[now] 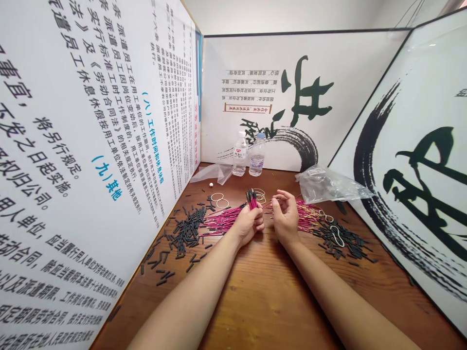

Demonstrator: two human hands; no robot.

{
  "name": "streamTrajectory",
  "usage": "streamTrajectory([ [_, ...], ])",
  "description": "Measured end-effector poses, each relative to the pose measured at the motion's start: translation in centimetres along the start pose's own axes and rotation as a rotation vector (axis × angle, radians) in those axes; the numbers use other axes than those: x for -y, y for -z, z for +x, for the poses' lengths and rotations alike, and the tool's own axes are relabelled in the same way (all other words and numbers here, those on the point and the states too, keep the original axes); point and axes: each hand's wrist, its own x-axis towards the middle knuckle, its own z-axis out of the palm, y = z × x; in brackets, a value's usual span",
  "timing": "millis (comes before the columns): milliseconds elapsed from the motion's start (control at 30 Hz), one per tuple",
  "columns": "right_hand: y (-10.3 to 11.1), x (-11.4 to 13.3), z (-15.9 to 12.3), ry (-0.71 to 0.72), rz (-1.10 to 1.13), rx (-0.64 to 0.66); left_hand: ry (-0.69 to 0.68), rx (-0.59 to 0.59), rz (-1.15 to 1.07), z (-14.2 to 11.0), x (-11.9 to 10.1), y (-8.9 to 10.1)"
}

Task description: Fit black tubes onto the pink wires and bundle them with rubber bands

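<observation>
My left hand (249, 224) is closed around an upright bundle of thin magenta sticks with black tips (252, 198). To its right, my right hand (285, 217) is raised with its fingers curled toward the thumb; what they hold, if anything, is too small to make out. Beside my left hand lies a pile of loose magenta sticks (222, 221), and another pile of magenta sticks (307, 216) spreads out beyond my right hand. Short black tubes (188, 232) are heaped at the left, with more black tubes (346, 239) at the right.
Two plastic bottles (257, 158) stand at the back of the wooden table (255, 301). Pale rubber bands (220, 201) lie about. A clear plastic bag (330, 183) rests at the back right, and a plastic sheet (213, 172) at the back left. Printed panels (262, 97) enclose the table.
</observation>
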Motion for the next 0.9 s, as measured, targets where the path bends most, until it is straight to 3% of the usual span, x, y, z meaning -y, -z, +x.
streamTrajectory([
  [600, -0.14, 0.24, -0.27, -0.061, 0.066, 0.091, -0.009, -0.013, -0.017, 0.11, 0.12, 0.19],
  [900, -0.25, 0.56, -0.30, -0.018, 0.027, 0.025, 0.014, 0.012, 0.001, 0.00, 0.03, 0.07],
])
